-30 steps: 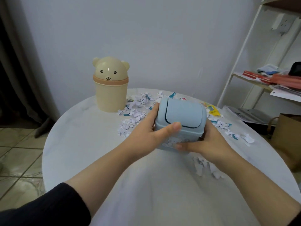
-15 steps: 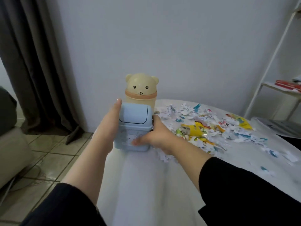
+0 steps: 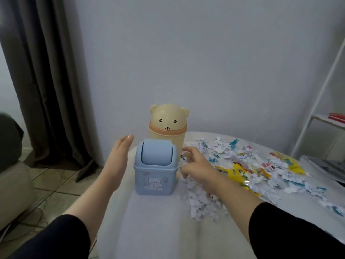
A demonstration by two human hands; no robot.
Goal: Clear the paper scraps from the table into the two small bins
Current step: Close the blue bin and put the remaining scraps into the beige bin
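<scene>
Paper scraps point(image 3: 242, 165): featherlight, limp, likely scatter; best pinched in clumps. Left hand point(image 3: 119, 159) flat, empty, beside blue bin point(image 3: 155, 171). Right hand point(image 3: 197, 169) fingers loosely spread, empty.

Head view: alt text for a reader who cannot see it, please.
A small blue bin stands on a white table between a person's open left hand and right hand, neither touching it. A bear-shaped bin stands just behind it, and paper scraps litter the table to its right.
</scene>
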